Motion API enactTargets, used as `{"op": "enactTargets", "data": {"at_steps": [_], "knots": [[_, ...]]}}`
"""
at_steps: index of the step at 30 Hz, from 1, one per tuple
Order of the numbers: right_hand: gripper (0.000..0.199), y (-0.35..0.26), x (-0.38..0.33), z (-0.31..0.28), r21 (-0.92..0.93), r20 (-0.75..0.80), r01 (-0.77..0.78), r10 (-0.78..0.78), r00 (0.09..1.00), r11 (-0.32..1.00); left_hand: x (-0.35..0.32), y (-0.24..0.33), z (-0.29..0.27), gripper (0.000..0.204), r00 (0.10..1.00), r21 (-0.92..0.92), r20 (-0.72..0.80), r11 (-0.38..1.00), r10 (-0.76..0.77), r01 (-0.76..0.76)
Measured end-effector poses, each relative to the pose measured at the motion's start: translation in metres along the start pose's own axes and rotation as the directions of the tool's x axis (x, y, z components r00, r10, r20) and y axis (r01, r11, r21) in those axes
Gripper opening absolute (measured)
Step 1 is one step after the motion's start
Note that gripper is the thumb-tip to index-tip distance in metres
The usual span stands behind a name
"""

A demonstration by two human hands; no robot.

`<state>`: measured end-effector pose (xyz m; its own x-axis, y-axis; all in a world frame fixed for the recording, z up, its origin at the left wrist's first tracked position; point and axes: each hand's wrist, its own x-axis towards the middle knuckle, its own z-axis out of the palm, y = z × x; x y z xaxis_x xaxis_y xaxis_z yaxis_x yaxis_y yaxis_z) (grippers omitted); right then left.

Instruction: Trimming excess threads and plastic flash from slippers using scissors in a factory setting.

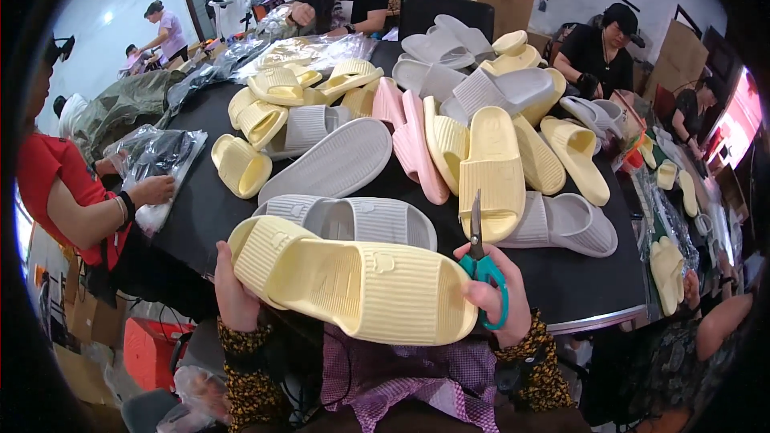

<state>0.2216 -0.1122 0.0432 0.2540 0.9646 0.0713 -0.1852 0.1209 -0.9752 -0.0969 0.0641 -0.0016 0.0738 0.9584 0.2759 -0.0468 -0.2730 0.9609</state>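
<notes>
A pair of pale yellow slide slippers (401,293) with ribbed straps is held up sideways in front of me, just above the table's near edge. My left hand (234,293) grips its left end, the fingers partly hidden behind it. At the other end my right hand (505,297) is closed round scissors (491,274) with teal handles, their blades pointing up, while its thumb presses on the slipper. Right behind the pair lie grey slippers (393,220). A yellow slipper (492,160) rests beyond the blades.
Yellow, grey and pink slippers (414,144) are heaped over the dark table (184,208). Clear plastic bags (309,52) lie at the far left. A person in red (72,192) handles a bag at the left; others sit across and at the right. A red crate (152,353) stands at lower left.
</notes>
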Motion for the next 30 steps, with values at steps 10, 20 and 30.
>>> {"op": "enactTargets", "data": {"at_steps": [10,20,30], "knots": [[0.045,-0.002,0.008,0.001,0.078,-0.097,0.055,-0.047,0.994,0.995,-0.014,0.007,0.009,0.041,0.922,-0.524,-0.097,0.807,-0.376,0.274],[0.039,0.005,0.015,-0.011,0.072,-0.228,0.166,-0.146,0.963,0.983,-0.038,0.004,0.046,0.044,0.784,-0.602,0.305,0.529,-0.541,0.599],[0.042,0.014,0.01,-0.021,0.232,-0.196,0.206,-0.162,0.967,0.951,-0.015,0.003,0.107,0.041,0.699,-0.597,0.27,0.455,-0.662,0.661]]}}
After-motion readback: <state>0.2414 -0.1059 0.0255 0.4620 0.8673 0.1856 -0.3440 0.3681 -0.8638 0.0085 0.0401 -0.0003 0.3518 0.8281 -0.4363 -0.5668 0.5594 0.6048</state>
